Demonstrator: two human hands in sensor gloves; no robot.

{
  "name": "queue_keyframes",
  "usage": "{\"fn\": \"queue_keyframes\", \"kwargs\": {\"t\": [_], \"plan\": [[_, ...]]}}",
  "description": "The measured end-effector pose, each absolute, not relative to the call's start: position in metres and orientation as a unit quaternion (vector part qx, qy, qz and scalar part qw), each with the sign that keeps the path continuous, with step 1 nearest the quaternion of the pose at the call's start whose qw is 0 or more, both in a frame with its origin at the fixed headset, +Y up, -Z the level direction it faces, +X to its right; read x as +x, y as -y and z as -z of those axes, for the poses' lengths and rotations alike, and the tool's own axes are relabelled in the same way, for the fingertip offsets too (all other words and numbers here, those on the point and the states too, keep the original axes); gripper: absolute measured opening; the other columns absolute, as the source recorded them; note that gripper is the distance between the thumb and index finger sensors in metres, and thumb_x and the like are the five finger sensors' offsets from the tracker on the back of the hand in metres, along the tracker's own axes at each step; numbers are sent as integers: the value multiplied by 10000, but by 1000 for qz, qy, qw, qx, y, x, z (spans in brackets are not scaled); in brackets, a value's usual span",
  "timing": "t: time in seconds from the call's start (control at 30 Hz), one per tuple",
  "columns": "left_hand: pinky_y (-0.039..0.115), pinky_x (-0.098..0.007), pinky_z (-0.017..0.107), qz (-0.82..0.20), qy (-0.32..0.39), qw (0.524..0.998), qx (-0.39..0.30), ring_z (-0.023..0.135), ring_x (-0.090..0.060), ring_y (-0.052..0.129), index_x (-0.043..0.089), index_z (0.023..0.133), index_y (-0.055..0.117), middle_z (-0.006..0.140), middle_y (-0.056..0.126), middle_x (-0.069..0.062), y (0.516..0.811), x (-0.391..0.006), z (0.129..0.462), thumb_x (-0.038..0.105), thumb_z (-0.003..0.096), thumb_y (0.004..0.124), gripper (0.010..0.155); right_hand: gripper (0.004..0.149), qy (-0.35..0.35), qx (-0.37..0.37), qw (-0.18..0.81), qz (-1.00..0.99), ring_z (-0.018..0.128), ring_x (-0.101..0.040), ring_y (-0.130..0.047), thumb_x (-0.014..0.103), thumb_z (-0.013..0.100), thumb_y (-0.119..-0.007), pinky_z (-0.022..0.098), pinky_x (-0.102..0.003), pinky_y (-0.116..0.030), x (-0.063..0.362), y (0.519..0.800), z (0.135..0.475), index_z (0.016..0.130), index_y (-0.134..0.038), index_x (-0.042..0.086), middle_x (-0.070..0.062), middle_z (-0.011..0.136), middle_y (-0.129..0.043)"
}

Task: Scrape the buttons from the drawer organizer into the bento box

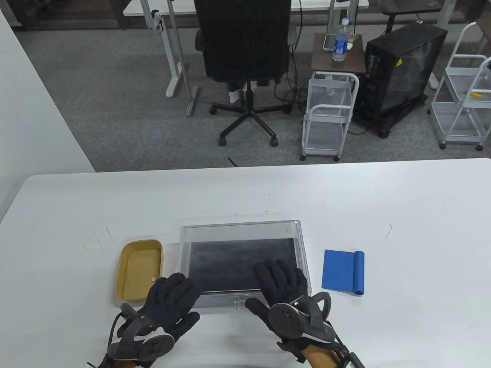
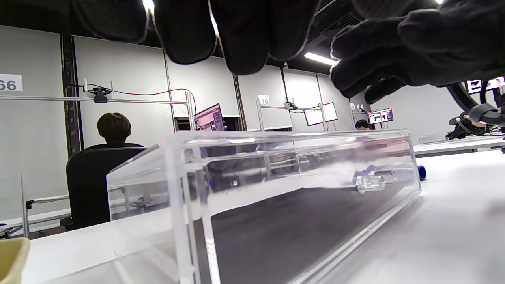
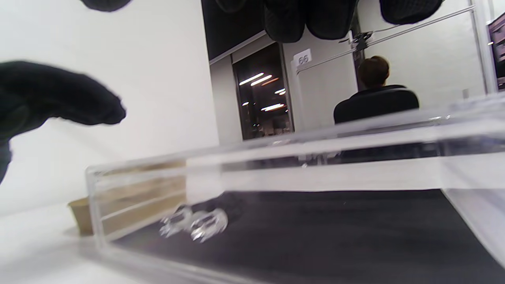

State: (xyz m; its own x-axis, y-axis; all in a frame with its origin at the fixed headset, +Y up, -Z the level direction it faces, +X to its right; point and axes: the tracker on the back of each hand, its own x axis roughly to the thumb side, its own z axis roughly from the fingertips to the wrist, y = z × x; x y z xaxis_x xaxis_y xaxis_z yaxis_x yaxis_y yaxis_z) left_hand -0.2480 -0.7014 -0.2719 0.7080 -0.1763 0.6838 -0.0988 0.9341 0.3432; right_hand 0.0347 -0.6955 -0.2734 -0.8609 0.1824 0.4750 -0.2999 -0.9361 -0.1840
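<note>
One drawer organizer [image 1: 241, 230]; one bento box [image 1: 132, 270]; one button [image 1: 152, 280]; one blue scraper [image 1: 343, 271]

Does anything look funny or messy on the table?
Nothing is spilled or broken. One odd thing: the clear drawer organizer looks bare inside, just its dark liner, while a single pink button already lies in the tan bento box. The blue scraper lies untouched.

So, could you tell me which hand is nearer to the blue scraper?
The right hand is nearer: it is over the clear organizer's right end, beside the blue scraper. The left hand is at the organizer's opposite end, by the bento box.
</note>
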Motion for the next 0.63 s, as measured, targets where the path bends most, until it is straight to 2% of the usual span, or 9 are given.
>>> {"fn": "queue_keyframes", "kwargs": {"t": [0.23,0.63], "plan": [[599,-668,706,20,378,907,183,1041,-449,688,200,1107,576,1123,657,-106,701,-249,272,557,571,545,645,773,86,267,98,-955,1046,-484,-480,625,534,-551,700,-739,-494,18,709,272,1110,-291,181,-210,1154,-442],[604,-665,705,9,373,911,177,1039,-442,696,200,1104,585,1119,666,-101,702,-251,272,558,570,544,644,775,78,288,80,-951,1046,-488,-476,622,533,-557,699,-741,-491,9,711,268,1111,-295,176,-216,1157,-424]]}}
